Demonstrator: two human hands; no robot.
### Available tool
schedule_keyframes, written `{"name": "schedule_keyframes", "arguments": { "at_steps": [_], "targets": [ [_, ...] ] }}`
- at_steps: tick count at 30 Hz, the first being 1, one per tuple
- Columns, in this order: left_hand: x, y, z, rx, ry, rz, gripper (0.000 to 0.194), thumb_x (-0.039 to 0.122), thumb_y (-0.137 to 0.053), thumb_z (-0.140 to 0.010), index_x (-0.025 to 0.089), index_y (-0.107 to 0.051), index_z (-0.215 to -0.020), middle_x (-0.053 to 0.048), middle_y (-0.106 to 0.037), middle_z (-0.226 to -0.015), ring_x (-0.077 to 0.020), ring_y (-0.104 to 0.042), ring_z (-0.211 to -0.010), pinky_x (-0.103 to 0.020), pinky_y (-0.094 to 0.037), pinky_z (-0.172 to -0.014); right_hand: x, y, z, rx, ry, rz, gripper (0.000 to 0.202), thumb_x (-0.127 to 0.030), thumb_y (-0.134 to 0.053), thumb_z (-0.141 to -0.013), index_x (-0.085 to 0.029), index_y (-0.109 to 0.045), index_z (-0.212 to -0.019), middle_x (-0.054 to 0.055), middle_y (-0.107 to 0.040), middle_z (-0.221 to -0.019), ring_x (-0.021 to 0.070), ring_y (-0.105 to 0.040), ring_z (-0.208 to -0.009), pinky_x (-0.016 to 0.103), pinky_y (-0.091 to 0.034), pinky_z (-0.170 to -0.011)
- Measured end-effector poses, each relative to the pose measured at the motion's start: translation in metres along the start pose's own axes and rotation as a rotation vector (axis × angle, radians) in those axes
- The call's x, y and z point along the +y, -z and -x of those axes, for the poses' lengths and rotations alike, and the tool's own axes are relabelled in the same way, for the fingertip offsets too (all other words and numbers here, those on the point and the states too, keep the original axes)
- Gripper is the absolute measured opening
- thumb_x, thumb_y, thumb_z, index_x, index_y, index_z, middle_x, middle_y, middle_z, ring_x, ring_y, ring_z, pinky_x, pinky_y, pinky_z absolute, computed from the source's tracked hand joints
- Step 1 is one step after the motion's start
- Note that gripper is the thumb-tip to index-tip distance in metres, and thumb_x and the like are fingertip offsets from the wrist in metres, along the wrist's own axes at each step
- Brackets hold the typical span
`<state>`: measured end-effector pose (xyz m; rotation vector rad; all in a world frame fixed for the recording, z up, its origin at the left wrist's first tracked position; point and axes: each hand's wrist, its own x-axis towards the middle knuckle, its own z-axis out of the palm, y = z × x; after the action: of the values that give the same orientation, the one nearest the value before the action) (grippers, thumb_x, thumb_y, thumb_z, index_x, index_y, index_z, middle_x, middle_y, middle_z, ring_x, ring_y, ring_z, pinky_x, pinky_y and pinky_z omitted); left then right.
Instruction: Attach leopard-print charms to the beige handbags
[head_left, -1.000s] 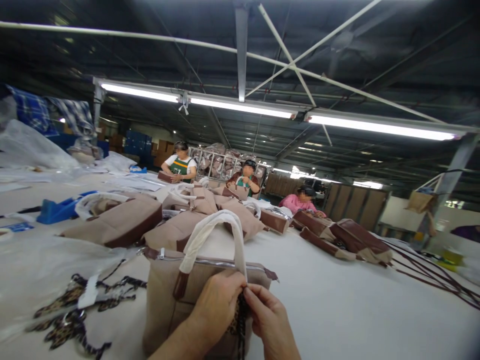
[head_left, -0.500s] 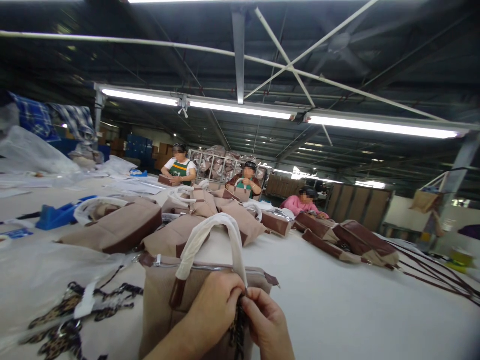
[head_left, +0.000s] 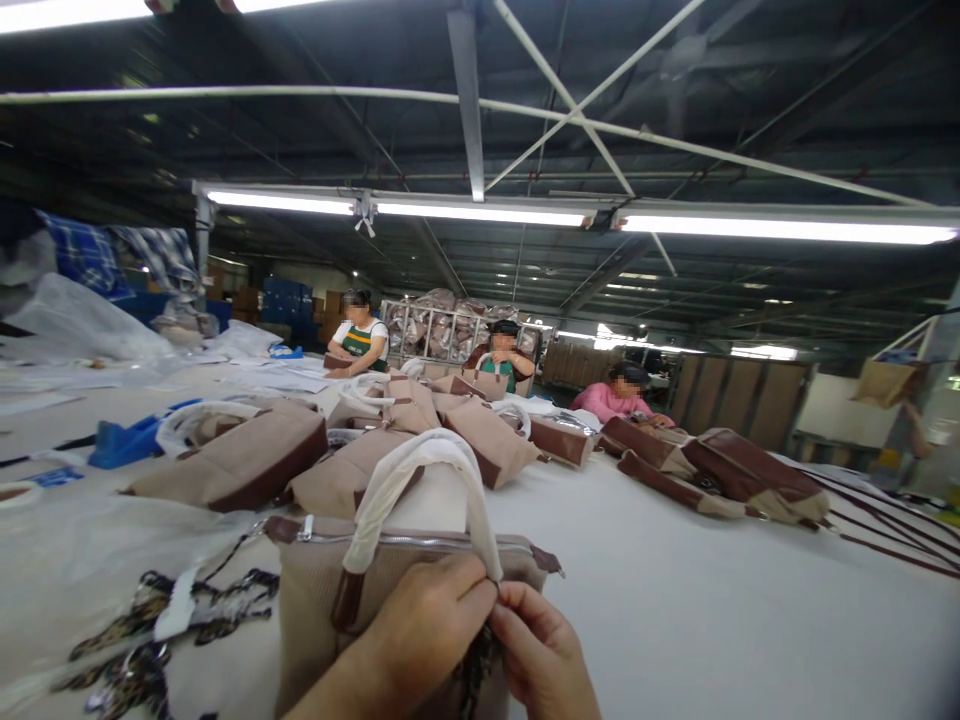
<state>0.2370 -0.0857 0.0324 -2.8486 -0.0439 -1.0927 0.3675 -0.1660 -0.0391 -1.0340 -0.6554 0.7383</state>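
A beige bag [head_left: 311,590] with a closed zipper stands upright at the table's near edge. Its raised handle [head_left: 420,450] is wrapped in white material and ends in brown tabs. My left hand [head_left: 431,615] lies across the bag's front, fingers pinched at the right base of the handle. Against it, my right hand [head_left: 536,640] pinches at the same spot. A dark patterned strap piece [head_left: 474,665] hangs between the hands; what exactly the fingertips grip is hidden. More leopard-patterned straps [head_left: 142,620] lie at the left in clear plastic.
Several beige and brown bags [head_left: 232,455] lie beyond the held bag. A blue tape dispenser [head_left: 131,440] is at the left, and brown straps [head_left: 885,520] are at the right. Three people sit or stand across the white table [head_left: 675,610].
The view has shifted slightly, so the far bags at the right appear farther right. Both hands remain pinched at the handle's base, a little lower in the picture.
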Motion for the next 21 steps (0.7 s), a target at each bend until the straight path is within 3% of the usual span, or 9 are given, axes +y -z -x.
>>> {"name": "schedule_keyframes", "arguments": {
  "at_steps": [4, 8, 12, 17, 21],
  "targets": [
    [-0.008, 0.018, -0.013, -0.118, -0.31, -0.189, 0.027, 0.019, -0.044, -0.096, 0.017, -0.061, -0.075, -0.002, -0.062, -0.072, -0.0172, -0.054, -0.058, -0.033, -0.032, -0.049, -0.018, -0.003, 0.007, -0.03, -0.123, -0.062, 0.046, -0.053, -0.09, -0.05, -0.016, -0.07, -0.069, -0.013, -0.029, -0.038, 0.0028, -0.02, -0.035, 0.015, -0.017, -0.034],
    [-0.013, 0.033, -0.028, -0.173, -0.489, -0.19, 0.028, 0.018, -0.043, -0.096, 0.018, -0.06, -0.073, -0.003, -0.062, -0.074, -0.0174, -0.055, -0.061, -0.033, -0.032, -0.046, -0.038, -0.007, 0.016, -0.063, -0.193, -0.082, 0.039, -0.043, -0.09, -0.054, -0.014, -0.07, -0.071, -0.013, -0.03, -0.04, 0.0004, -0.015, -0.036, 0.014, -0.012, -0.034],
    [-0.018, 0.032, -0.036, -0.173, -0.571, -0.221, 0.026, 0.018, -0.045, -0.095, 0.018, -0.059, -0.073, -0.004, -0.059, -0.07, -0.018, -0.052, -0.058, -0.033, -0.033, -0.044, -0.046, -0.011, 0.019, -0.068, -0.216, -0.097, 0.039, -0.041, -0.091, -0.053, -0.013, -0.07, -0.071, -0.013, -0.032, -0.039, 0.0, -0.016, -0.036, 0.014, -0.011, -0.034],
    [-0.02, 0.031, -0.035, -0.26, -0.518, -0.241, 0.021, 0.019, -0.048, -0.094, 0.018, -0.06, -0.077, -0.003, -0.062, -0.076, -0.0179, -0.056, -0.062, -0.031, -0.035, -0.048, -0.043, -0.009, 0.019, -0.11, -0.202, -0.077, 0.046, -0.05, -0.091, -0.054, -0.014, -0.072, -0.074, -0.013, -0.034, -0.039, -0.0003, -0.017, -0.036, 0.014, -0.011, -0.034],
    [-0.022, 0.029, -0.028, -0.262, -0.233, -0.128, 0.016, 0.014, -0.048, -0.091, 0.018, -0.058, -0.08, -0.002, -0.062, -0.081, -0.0162, -0.056, -0.065, -0.027, -0.036, -0.052, -0.035, -0.001, 0.015, -0.043, -0.143, -0.121, 0.047, -0.052, -0.09, -0.056, -0.016, -0.07, -0.079, -0.015, -0.03, -0.039, 0.0, -0.016, -0.035, 0.013, -0.013, -0.033]
  ]
}}
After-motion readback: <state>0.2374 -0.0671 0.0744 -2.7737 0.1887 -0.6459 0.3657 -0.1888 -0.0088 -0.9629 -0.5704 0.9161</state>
